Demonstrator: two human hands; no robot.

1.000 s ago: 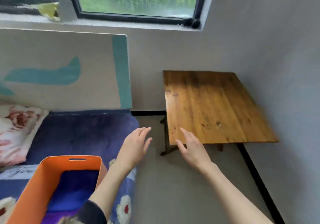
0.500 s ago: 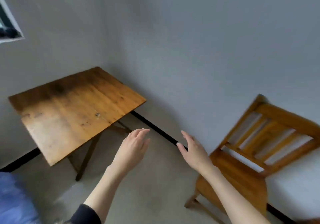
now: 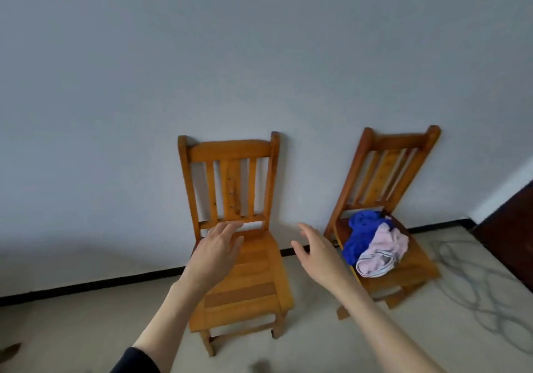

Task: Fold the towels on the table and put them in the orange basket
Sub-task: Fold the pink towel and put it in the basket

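At the far left a black skirting strip (image 3: pixel 86 284) is running along the foot of the pale wall (image 3: pixel 202 55), and a dark sleeve (image 3: pixel 135 362) is showing at the bottom edge where the left forearm is entering the view. The left hand (image 3: pixel 215 253) is hanging in the air in front of the left wooden chair (image 3: pixel 248 294), its fingers (image 3: pixel 227 228) lying straight and close together, holding nothing; whether the fingertips are touching the lower rail of the slatted backrest or only overlapping it in the view cannot be told. Just to its right, the right hand (image 3: pixel 318 253) is reaching forward between the two chairs, fingers spread slightly and relaxed, thumb out to the left, gripping nothing and touching nothing. Further right, the right wooden chair (image 3: pixel 415 271) is standing against the wall, and the towels are lying crumpled on its seat: a blue towel (image 3: pixel 359 237) toward the backrest and left side, and a pink towel (image 3: pixel 383 250) with a striped border lying partly over it toward the front. Both are unfolded and apart from the hands. At the far right a grey cable (image 3: pixel 476 294) is looping over the floor beside a dark wooden panel (image 3: pixel 510 228). No writing or labels are readable anywhere.
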